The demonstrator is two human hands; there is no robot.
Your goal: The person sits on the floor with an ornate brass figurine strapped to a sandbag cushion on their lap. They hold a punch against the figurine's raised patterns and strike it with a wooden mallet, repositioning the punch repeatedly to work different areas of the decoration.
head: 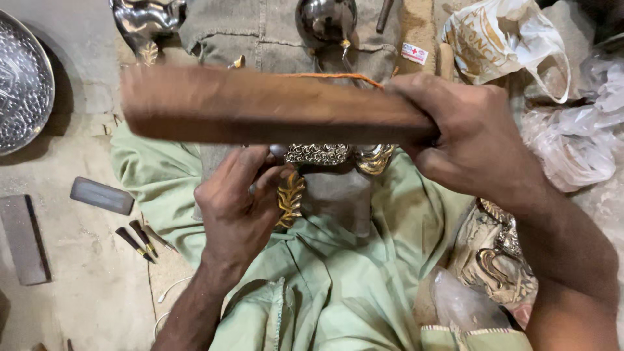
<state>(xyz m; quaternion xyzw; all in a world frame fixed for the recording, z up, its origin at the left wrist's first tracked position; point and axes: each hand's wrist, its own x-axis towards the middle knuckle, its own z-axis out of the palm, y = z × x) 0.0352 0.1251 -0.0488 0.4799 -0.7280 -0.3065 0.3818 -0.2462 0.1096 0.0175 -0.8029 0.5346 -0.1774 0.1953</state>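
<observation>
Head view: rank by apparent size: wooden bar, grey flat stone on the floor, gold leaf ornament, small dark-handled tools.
1. Wooden bar, held in the right hand; blurred and nearest the camera, so it may look oversized.
2. Grey flat stone.
3. Gold leaf ornament, by the left hand.
4. Dark-handled tools, each about ornament-sized; unsure.

A hammered metal tray [23,84] is seen at far left — beside it a grey sharpening stone [101,195], small chisels [140,239] (dark-handled), and crumpled plastic bags [572,130] at right.
</observation>
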